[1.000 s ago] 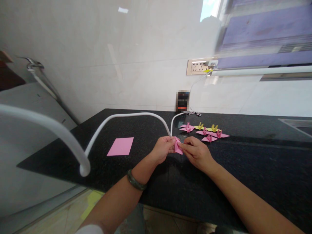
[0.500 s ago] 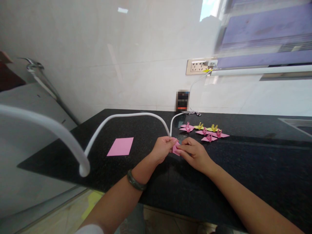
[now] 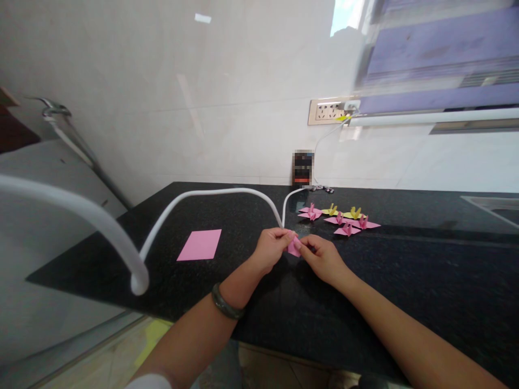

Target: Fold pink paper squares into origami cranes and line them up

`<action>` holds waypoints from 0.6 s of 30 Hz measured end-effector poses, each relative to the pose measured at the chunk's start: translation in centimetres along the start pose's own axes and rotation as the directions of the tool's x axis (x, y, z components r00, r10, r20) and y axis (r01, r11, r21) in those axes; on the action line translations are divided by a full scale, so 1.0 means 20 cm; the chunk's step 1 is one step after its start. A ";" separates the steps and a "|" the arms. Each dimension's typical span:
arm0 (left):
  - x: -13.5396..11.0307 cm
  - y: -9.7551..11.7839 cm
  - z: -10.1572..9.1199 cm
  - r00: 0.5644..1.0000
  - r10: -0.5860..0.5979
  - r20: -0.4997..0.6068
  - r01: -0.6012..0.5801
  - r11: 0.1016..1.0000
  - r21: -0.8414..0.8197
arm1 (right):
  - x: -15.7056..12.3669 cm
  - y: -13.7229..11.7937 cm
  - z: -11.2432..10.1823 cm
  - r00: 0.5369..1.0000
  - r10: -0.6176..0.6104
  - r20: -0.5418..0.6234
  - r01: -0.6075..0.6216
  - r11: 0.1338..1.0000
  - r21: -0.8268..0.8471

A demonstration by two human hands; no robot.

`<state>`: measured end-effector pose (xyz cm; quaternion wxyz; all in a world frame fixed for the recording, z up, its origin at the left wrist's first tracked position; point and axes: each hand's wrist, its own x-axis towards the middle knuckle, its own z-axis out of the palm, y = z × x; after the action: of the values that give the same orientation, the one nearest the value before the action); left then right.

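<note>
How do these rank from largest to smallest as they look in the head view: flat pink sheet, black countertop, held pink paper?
1. Black countertop
2. Flat pink sheet
3. Held pink paper, partly covered

No lettering, label, brand, number or sign can be read.

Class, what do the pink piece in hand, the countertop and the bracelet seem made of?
Pink piece: probably matte paper; thin, straight edges, no shine.
Countertop: likely polished stone; dark, speckled, reflective.
Bracelet: possibly stone or glass; glossy, dark greenish.

folded paper (image 3: 294,250): pink | cranes (image 3: 347,231): pink, yellow | countertop (image 3: 425,275): speckled black
</note>
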<state>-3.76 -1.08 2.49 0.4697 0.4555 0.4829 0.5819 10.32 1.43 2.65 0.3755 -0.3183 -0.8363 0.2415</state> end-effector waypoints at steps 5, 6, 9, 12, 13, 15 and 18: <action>0.00 0.00 0.01 1.000 0.009 0.011 -0.010 1.000 0.029 | 0.00 0.00 -0.01 1.000 -0.017 0.025 0.017 1.000 0.003; -0.01 0.00 0.01 1.000 0.016 0.026 -0.017 0.999 0.039 | 0.00 0.00 -0.01 1.000 -0.016 0.027 0.016 1.000 0.002; -0.01 0.00 0.00 0.995 0.054 0.078 -0.059 0.996 0.068 | 0.00 0.00 -0.01 1.000 -0.019 0.023 0.019 1.000 0.005; -0.01 0.00 0.00 0.994 0.082 0.077 -0.089 0.992 0.092 | 0.00 -0.01 -0.01 0.999 -0.028 0.031 0.027 0.999 0.017; -0.01 0.00 0.00 0.994 0.084 0.068 -0.090 0.991 0.097 | 0.00 -0.02 -0.02 0.999 -0.032 0.039 0.031 0.999 0.022; -0.01 0.00 0.00 0.995 0.085 0.052 -0.091 0.990 0.107 | 0.00 -0.03 -0.02 0.998 -0.037 0.054 0.035 0.999 0.033; -0.02 0.02 0.00 0.995 0.091 0.035 -0.095 0.990 0.109 | 0.00 -0.04 -0.03 0.998 -0.032 0.059 0.029 0.999 0.041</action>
<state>-3.76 -1.47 2.81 0.4234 0.5113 0.4855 0.5689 10.49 1.02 3.41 0.3604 -0.2907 -0.8468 0.2617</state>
